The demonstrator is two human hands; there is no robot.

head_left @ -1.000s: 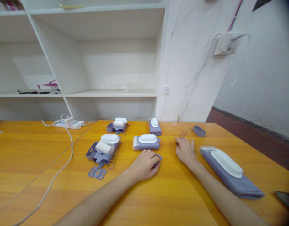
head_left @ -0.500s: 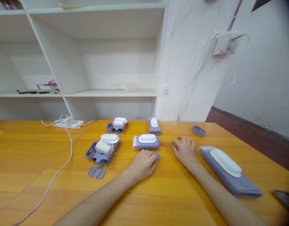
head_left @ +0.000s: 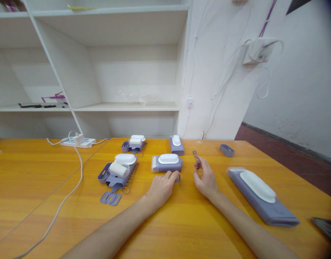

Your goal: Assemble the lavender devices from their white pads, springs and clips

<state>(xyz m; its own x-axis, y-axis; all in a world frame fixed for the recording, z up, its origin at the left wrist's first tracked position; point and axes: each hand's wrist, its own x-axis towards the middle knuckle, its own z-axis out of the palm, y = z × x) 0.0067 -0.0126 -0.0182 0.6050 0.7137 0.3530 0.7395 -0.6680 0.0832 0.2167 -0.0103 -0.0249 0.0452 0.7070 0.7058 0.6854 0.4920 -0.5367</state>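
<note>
Between the fingers of my left hand (head_left: 161, 187) is a small grey-purple ring-like piece (head_left: 178, 178), partly hidden by the fingertips. My right hand (head_left: 207, 180) grips a thin metal coil spring (head_left: 195, 156), which sticks up and away from the fingers. Just beyond my left hand lies a grey-purple case (head_left: 169, 167) with a white bristled brush (head_left: 168, 158) on top and a pale clear end at its left. Right of my right hand is a larger-looking grey-purple case (head_left: 258, 198) with a white oval part on it.
To the left lie an opened case (head_left: 119, 176) with a white roll, a spring (head_left: 133, 176) and several flat rings (head_left: 110, 198). Farther back are another opened set (head_left: 135, 143), a closed case (head_left: 177, 145) and a loose cap (head_left: 227, 150). A power strip (head_left: 79, 141) trails a white cable.
My right hand has lifted the spring from beside the middle case's end and tipped it upright. My left hand has shifted slightly left with the ring-like piece.
</note>
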